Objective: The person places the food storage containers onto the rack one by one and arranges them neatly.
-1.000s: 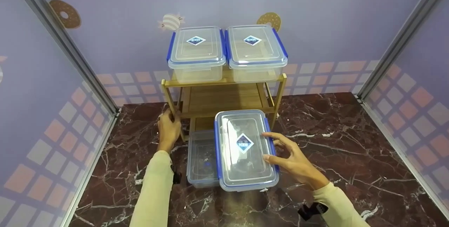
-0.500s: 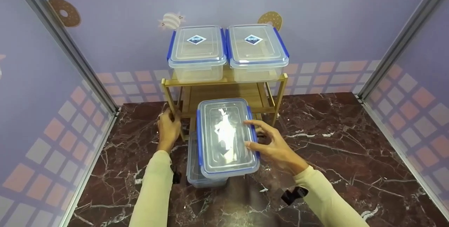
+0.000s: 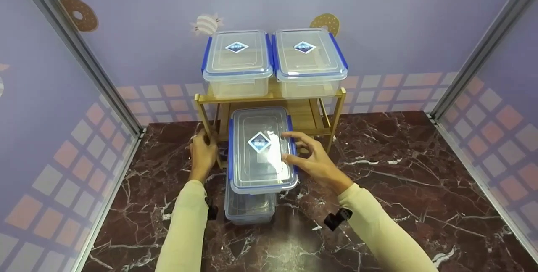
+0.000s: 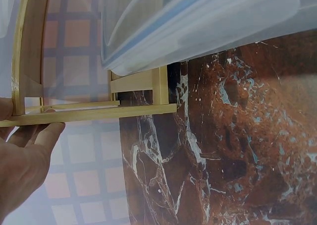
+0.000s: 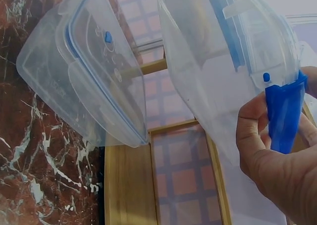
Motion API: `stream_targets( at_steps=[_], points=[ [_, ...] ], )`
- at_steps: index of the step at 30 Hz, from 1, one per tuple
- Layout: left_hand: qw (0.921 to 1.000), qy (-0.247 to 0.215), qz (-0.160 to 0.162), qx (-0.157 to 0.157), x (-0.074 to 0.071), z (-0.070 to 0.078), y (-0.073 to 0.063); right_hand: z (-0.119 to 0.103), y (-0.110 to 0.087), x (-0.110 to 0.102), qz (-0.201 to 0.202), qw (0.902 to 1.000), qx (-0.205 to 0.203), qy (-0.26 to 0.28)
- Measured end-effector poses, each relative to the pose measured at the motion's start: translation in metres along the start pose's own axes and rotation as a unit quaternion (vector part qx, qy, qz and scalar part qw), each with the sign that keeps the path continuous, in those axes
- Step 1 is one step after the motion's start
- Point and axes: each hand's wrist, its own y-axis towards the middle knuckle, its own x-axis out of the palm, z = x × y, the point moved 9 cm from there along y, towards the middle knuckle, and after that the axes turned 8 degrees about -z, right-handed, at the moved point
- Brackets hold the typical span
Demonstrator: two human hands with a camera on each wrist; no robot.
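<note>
My right hand [image 3: 317, 160] holds a clear lidded food storage box [image 3: 250, 167] by its right side. In the right wrist view, fingers and thumb grip its blue side latch [image 5: 285, 118]. The box is raised in front of the wooden rack [image 3: 304, 114], over another clear box [image 3: 252, 209] on the floor, and hides part of it. My left hand [image 3: 204, 154] holds the rack's left front leg. The left wrist view has its fingers around that wooden leg [image 4: 94, 115]. Two more boxes, one left [image 3: 239, 64] and one right [image 3: 311, 62], stand on the rack's top.
Dark red marbled floor [image 3: 391, 188] spreads around the rack. A patterned back wall [image 3: 378, 32] stands close behind it. Side panels rise at left [image 3: 63, 116] and right [image 3: 496, 108], joined by metal corner posts.
My right hand has carried the held box left and forward, closer to the rack's middle shelf. My left hand has stayed on the rack leg.
</note>
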Motion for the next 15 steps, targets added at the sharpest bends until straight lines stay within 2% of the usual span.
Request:
stream_targets(
  at_steps=[9, 15],
  points=[
    [0.9998, -0.007, 0.009, 0.013, -0.002, 0.002, 0.001, 0.000, 0.017, 0.001, 0.017, 0.9996, 0.015, 0.017],
    [0.9998, -0.003, 0.010, 0.017, 0.000, 0.000, 0.000, 0.005, 0.025, 0.001, 0.027, 0.9974, 0.054, 0.040]
  ],
)
